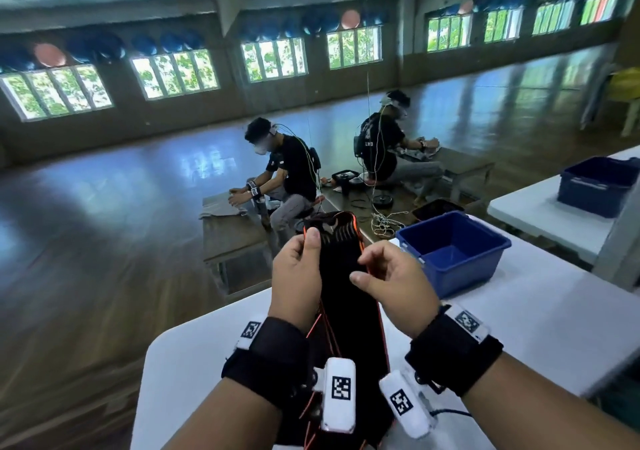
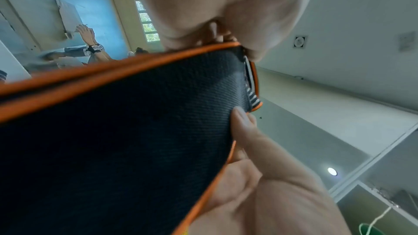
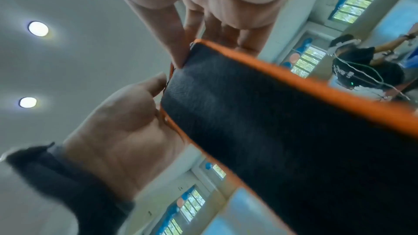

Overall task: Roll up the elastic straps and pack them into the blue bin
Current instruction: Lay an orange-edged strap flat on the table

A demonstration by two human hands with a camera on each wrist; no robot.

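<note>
A wide black elastic strap (image 1: pixel 341 276) with orange edging is held up above the white table (image 1: pixel 540 328), its far end curled over and its length hanging down between my wrists. My left hand (image 1: pixel 298 269) pinches the strap's left edge near the top, thumb on the near face. My right hand (image 1: pixel 384 276) pinches the right edge a little lower. The left wrist view shows the textured strap (image 2: pixel 135 122) close up with my right fingers (image 2: pixel 244 131) on its edge. In the right wrist view the strap (image 3: pixel 260 113) crosses the frame beside my left hand (image 3: pixel 126 122). The blue bin (image 1: pixel 453 252) stands empty to the right.
A second blue bin (image 1: pixel 599 186) sits on another white table at the far right. Beyond the table's far edge lies a wooden floor with a mirror wall, where two seated people work at low benches. Cables lie on the floor there.
</note>
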